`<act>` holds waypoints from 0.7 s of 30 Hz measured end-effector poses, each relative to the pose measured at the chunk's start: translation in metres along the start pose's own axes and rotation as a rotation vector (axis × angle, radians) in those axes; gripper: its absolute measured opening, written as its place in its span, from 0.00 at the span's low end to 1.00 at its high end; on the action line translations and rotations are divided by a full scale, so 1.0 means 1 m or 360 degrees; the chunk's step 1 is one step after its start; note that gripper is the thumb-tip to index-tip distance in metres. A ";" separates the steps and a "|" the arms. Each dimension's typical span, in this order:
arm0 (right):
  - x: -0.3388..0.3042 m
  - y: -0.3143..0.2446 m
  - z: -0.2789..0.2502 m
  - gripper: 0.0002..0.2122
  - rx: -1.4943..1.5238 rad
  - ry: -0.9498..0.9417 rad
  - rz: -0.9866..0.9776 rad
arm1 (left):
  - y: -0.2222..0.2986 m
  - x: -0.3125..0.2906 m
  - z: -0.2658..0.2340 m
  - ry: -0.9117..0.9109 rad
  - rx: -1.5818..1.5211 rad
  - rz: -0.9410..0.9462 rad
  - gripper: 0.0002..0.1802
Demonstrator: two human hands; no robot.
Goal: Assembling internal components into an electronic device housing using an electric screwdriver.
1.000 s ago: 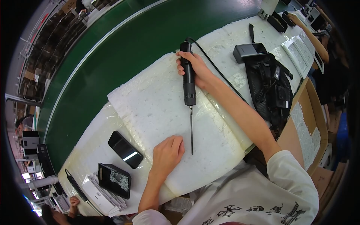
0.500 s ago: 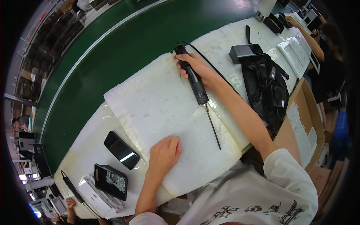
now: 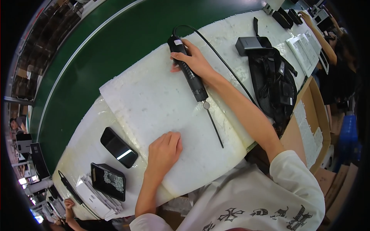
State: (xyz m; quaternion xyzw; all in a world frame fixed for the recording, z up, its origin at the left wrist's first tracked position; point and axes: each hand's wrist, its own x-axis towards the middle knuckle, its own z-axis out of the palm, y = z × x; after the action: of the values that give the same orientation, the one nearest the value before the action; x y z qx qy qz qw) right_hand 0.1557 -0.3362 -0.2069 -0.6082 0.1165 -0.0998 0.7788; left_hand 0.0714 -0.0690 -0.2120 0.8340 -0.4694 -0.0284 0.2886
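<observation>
My right hand (image 3: pixel 194 61) is wrapped round the upper body of a black electric screwdriver (image 3: pixel 189 75). The tool lies slanted over the white foam mat (image 3: pixel 135 92), its long thin bit pointing toward me and a small round metal disc at the bit's base. A black cord loops from its far end. My left hand (image 3: pixel 165 149) rests on the mat near its front edge, fingers curled into a loose fist; nothing sticks out of it. Left of that hand lies a black smartphone (image 3: pixel 119 147), and nearer me a black bin (image 3: pixel 109 181) holds many small screws.
A stack of white flat parts (image 3: pixel 96 200) and another black screwdriver (image 3: pixel 70 187) lie at the near left. On the right are a grey box-shaped device (image 3: pixel 252 45), a black mesh bag (image 3: pixel 269 88) and an open cardboard box (image 3: pixel 318 127). Co-workers' arms show at both sides.
The screwdriver has rolled in my right hand, bringing a pale label and the round disc into sight, and my right-hand grip has shifted. The view has moved slightly; my left hand stays resting.
</observation>
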 end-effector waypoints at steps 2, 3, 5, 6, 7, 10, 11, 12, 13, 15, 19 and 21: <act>-0.001 -0.001 0.001 0.26 0.0183 0.0024 0.0023 | 0.000 0.000 0.000 -0.0003 -0.0001 -0.0015 0.10; -0.001 0.000 0.000 0.28 0.0367 0.0053 0.0041 | 0.000 0.000 0.000 -0.0007 -0.0002 -0.0024 0.10; 0.008 0.004 -0.016 0.27 0.0370 0.0040 0.0065 | 0.001 0.000 -0.001 -0.0019 0.0004 -0.0021 0.09; 0.012 0.006 -0.022 0.25 0.0530 -0.0006 0.0122 | 0.001 0.000 -0.001 -0.0029 0.0011 -0.0020 0.09; 0.012 0.004 -0.023 0.24 0.0689 -0.0056 0.0182 | 0.001 0.000 -0.002 -0.0032 0.0009 -0.0020 0.09; 0.011 0.004 -0.019 0.22 0.0661 -0.0061 0.0205 | 0.001 -0.001 -0.002 -0.0042 0.0007 -0.0047 0.09; 0.010 0.002 -0.017 0.22 0.0568 -0.0048 0.0209 | 0.001 -0.001 -0.002 -0.0043 0.0004 -0.0046 0.09; 0.008 0.001 -0.014 0.22 0.0568 -0.0049 0.0211 | 0.001 0.000 -0.002 -0.0044 0.0000 -0.0045 0.09; 0.005 -0.001 -0.009 0.23 0.0453 0.0007 0.0212 | 0.001 -0.001 -0.002 -0.0046 0.0000 -0.0048 0.09; 0.003 -0.001 -0.005 0.23 0.0340 0.0061 0.0217 | 0.000 0.000 -0.001 -0.0038 -0.0002 -0.0034 0.09; 0.003 0.000 -0.004 0.23 0.0316 0.0085 0.0211 | 0.001 0.000 -0.001 -0.0041 0.0003 -0.0049 0.09; 0.003 0.000 -0.004 0.23 0.0295 0.0088 0.0217 | 0.001 0.000 -0.001 -0.0036 0.0006 -0.0049 0.08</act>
State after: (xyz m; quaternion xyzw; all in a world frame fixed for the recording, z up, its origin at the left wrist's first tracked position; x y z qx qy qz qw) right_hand 0.1575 -0.3410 -0.2081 -0.5211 0.1693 -0.0735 0.8333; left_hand 0.0707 -0.0691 -0.2103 0.8413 -0.4597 -0.0416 0.2812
